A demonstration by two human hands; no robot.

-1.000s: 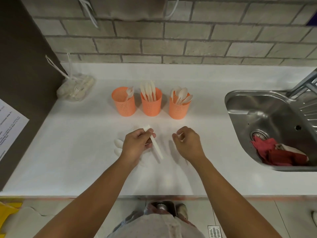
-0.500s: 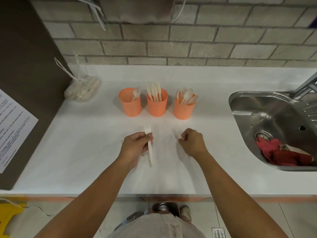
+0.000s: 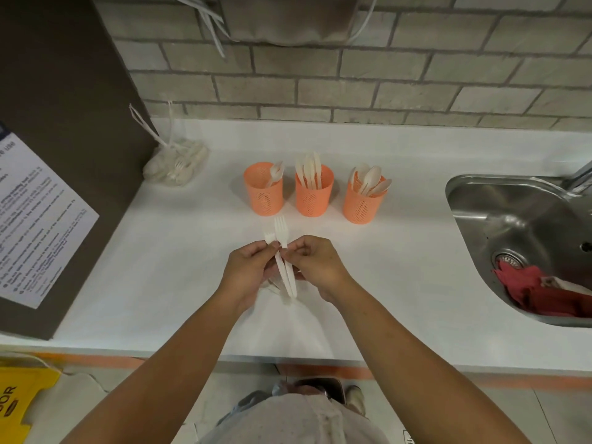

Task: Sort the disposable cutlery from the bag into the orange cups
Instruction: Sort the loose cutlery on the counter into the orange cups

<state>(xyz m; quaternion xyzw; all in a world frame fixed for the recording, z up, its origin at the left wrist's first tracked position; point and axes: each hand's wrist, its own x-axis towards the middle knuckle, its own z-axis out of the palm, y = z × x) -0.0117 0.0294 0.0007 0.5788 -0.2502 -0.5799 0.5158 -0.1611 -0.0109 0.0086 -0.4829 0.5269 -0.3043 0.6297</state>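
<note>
A: While the clear plastic bag of leftover cutlery [image 3: 175, 165] sat far left on the white table [image 3: 128, 267], what was each grip doing?

B: The left hand [image 3: 248, 270] and right hand [image 3: 315, 265] both pinched two white plastic forks [image 3: 282, 251], seemingly squaring them for the left perforated orange cup [image 3: 263, 193], which held forks.

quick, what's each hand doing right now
Left hand: closed, pinching the white plastic forks near their necks.
Right hand: closed, fingertips on the same forks; which hand carries which fork cannot be told.
</note>
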